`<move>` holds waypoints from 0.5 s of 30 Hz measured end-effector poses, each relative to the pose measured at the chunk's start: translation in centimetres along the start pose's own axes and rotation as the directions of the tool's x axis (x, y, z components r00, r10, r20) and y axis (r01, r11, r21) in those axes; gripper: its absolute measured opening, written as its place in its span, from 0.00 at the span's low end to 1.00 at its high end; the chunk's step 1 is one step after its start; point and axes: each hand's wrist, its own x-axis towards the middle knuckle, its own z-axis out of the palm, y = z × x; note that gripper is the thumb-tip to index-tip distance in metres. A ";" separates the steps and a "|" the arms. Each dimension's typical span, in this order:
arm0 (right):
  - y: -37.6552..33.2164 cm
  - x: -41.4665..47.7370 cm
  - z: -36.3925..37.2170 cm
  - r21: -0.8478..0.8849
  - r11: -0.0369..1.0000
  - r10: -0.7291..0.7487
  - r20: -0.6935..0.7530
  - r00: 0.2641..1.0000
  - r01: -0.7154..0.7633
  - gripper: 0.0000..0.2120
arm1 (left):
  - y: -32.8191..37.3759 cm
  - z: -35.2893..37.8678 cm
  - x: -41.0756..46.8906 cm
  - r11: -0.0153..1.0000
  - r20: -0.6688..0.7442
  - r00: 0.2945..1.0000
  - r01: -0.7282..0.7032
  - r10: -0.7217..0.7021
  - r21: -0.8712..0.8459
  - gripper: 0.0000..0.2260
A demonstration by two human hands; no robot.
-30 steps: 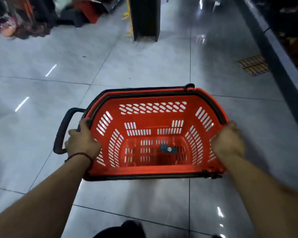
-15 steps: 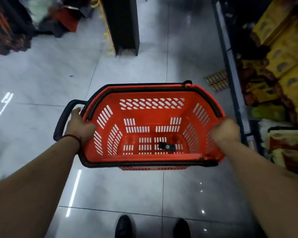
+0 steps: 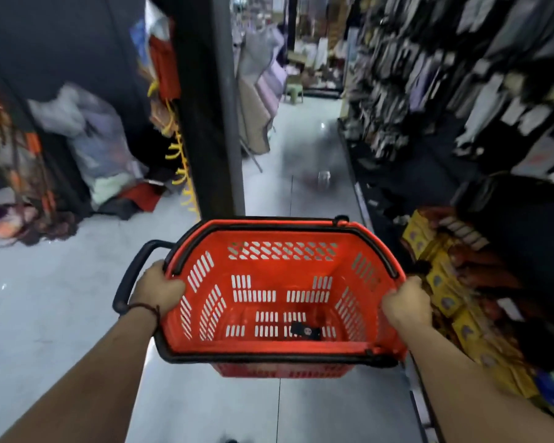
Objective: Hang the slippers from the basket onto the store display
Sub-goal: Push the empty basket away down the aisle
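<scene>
I carry a red plastic basket (image 3: 282, 238) with black handles in front of me, above the grey tiled floor. My left hand (image 3: 155, 287) grips its left rim, and my right hand (image 3: 405, 303) grips its right rim. Inside it I see no slippers, only a small black tag (image 3: 305, 330) lying on the bottom. A store display (image 3: 461, 75) of hanging packaged goods, blurred, fills the right side of the view.
A dark pillar (image 3: 205, 107) with yellow hooks (image 3: 179, 155) stands just beyond the basket. Bags and clothes (image 3: 93, 148) are piled at the left. Yellow packets (image 3: 445, 282) line the low shelf at the right. The aisle (image 3: 304, 148) runs ahead between pillar and display.
My view has lifted from the floor to the aisle and shelves. The basket stays held in both hands and has come closer to the pillar and the right-hand display.
</scene>
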 end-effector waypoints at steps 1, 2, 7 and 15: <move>-1.7 2.2 0.1 0.002 1.000 -0.010 -0.008 1.000 0.010 0.18 | 1.7 0.4 2.6 1.000 0.000 1.000 -0.017 0.017 0.001 0.12; -3.5 4.4 0.2 0.009 1.000 -0.014 -0.012 1.000 0.015 0.19 | 3.6 0.7 5.3 0.999 0.009 0.999 -0.034 0.034 0.011 0.13; -12.8 15.7 1.2 0.097 0.993 0.072 -0.053 0.996 -0.067 0.25 | 14.4 3.1 19.9 0.979 0.054 0.978 -0.204 0.204 0.007 0.11; -23.5 33.9 3.4 0.129 0.989 0.089 -0.155 0.984 -0.069 0.19 | 27.8 9.9 38.8 0.967 0.099 0.966 -0.229 0.240 -0.111 0.15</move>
